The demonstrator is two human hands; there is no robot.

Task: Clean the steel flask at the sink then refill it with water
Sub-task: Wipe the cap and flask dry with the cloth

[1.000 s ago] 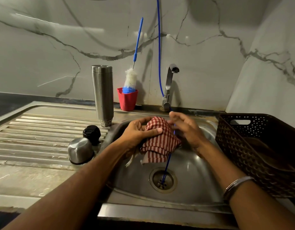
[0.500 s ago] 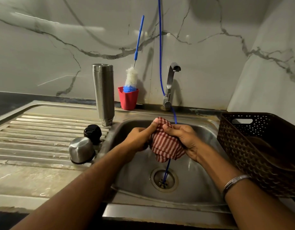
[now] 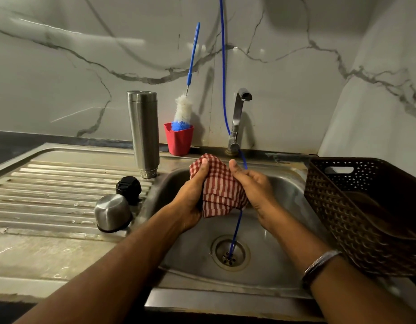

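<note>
Both hands, left hand and right hand, have lifted the checked cloth, fingers clenched around it, wringing probably, while the flask waits upturned far left.

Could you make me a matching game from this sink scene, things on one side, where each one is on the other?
Things:
1. steel flask
2. bottle brush
3. checked cloth
4. blue tube

Places:
A. standing in the red cup
B. running down to the drain
C. upside down on the drainboard
D. held in both hands over the basin

Pairs: 1-C, 2-A, 3-D, 4-B
</note>
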